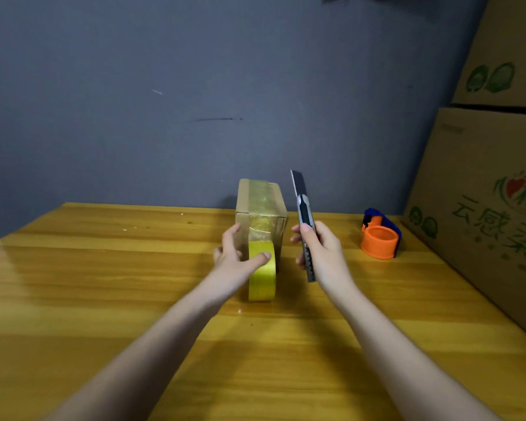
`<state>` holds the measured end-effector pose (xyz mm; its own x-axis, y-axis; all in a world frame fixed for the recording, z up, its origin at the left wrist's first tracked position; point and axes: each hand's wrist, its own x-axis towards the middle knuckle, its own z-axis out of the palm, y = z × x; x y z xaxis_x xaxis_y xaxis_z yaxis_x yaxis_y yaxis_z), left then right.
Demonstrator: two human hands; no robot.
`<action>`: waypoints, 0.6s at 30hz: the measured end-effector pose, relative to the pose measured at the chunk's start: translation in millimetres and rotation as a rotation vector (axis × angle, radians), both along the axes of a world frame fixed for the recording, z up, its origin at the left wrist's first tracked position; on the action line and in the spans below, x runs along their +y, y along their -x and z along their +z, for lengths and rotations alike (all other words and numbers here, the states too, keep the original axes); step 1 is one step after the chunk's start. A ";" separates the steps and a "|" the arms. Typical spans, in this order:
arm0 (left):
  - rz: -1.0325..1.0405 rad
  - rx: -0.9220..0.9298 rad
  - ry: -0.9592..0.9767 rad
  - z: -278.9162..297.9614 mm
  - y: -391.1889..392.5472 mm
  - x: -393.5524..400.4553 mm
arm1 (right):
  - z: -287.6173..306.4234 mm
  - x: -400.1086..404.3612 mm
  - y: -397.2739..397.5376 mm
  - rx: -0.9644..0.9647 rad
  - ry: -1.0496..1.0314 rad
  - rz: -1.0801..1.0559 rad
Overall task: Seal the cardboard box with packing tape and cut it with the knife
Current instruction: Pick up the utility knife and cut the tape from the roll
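A small cardboard box (278,205) stands near the table's far edge, with a strip of clear tape running over its top and down its near face. The strip leads to a yellow tape roll (261,279) standing on edge just in front of the box. My left hand (236,255) grips the roll, thumb across its top, fingers on the roll's left side. To the right of the box, my right hand (319,250) holds a utility knife (304,217) upright. Its blade is extended and points up and away, apart from the tape.
An orange and blue tape dispenser (380,238) sits on the wooden table (104,299) at the right. Large printed cardboard cartons (486,183) are stacked along the right edge. A grey wall (164,101) rises right behind the table.
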<state>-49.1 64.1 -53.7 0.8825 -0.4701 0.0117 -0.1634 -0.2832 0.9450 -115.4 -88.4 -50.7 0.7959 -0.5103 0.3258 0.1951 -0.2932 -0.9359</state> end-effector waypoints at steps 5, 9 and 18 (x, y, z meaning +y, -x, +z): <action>-0.168 0.062 0.106 -0.1 -8.2 -1.8 | 14.3 3.7 -21.8 -0.028 0.228 0.015; -0.191 0.008 0.102 2.9 -15.4 -0.6 | 16.4 2.3 -35.3 -0.018 0.308 0.036; -0.216 0.011 0.058 -1.7 -31.7 0.0 | 4.3 -2.8 -43.5 0.060 0.422 0.019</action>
